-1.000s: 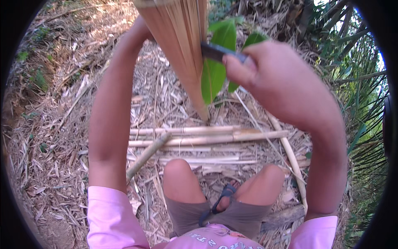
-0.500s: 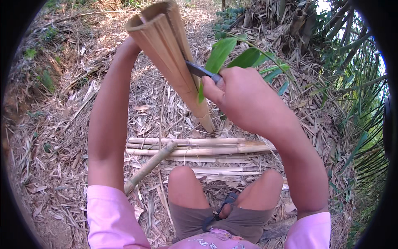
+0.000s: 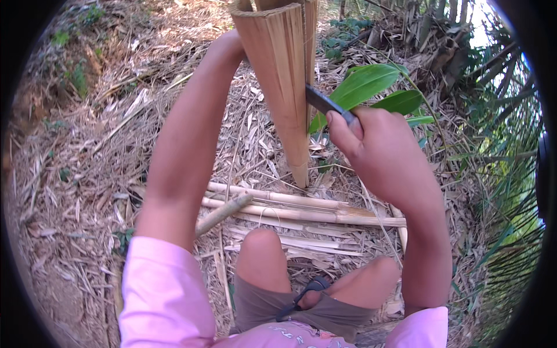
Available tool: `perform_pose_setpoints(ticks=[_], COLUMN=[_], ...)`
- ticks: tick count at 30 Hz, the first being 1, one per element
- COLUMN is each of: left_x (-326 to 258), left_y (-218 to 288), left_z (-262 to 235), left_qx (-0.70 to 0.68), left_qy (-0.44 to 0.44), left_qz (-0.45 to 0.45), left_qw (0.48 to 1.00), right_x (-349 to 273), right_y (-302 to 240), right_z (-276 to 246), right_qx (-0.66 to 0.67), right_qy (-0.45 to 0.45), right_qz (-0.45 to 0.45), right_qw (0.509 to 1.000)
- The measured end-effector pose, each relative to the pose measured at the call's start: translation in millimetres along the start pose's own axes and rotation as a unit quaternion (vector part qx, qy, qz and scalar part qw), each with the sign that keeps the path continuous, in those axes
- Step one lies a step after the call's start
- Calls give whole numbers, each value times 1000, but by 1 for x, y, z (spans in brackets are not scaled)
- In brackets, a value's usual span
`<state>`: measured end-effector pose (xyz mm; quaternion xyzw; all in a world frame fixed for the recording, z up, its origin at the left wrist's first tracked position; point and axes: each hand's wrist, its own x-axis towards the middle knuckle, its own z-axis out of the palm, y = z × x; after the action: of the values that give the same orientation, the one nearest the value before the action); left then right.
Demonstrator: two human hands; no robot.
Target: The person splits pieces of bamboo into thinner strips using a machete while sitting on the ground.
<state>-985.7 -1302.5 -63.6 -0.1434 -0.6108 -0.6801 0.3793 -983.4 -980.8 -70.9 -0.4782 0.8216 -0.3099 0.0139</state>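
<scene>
A thick bamboo stalk [image 3: 278, 75] stands nearly upright in front of me, its lower end on the leaf-covered ground, with a long split down its right part. The dark blade of a knife [image 3: 326, 103] sits in that split. My right hand [image 3: 380, 145] is closed around the knife's handle, the thumb along its top. My left hand [image 3: 235, 45] reaches up to the far left of the stalk near its top; the fingers are hidden behind it, so their grip cannot be seen. Large green leaves [image 3: 371, 84] rise just beyond the knife.
Split bamboo strips [image 3: 313, 211] lie across the ground before my knees. A short round stick [image 3: 225, 213] rests over their left ends. Dry leaves [image 3: 93, 243] cover the ground. Tangled bamboo stems [image 3: 510, 191] stand along the right side.
The stalk has swung more upright, its top now farther right in view. Both hands and the knife have shifted right, and the blade is still in the split.
</scene>
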Motion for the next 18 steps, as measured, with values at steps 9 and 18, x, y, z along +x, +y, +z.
perform_pose_setpoints(ticks=[9,18], left_x=[-63,-523], left_y=[38,-46], left_z=[-43,-261], left_qx=[506,720], left_qy=[228,72], left_qz=[303,-421], left_qw=[774,548], right_x=[-4,-23], right_y=[-2,60], right_z=[-3,-27], right_qx=[-56,29], right_qy=[7,140], right_qz=[93,246], right_qw=[994,959])
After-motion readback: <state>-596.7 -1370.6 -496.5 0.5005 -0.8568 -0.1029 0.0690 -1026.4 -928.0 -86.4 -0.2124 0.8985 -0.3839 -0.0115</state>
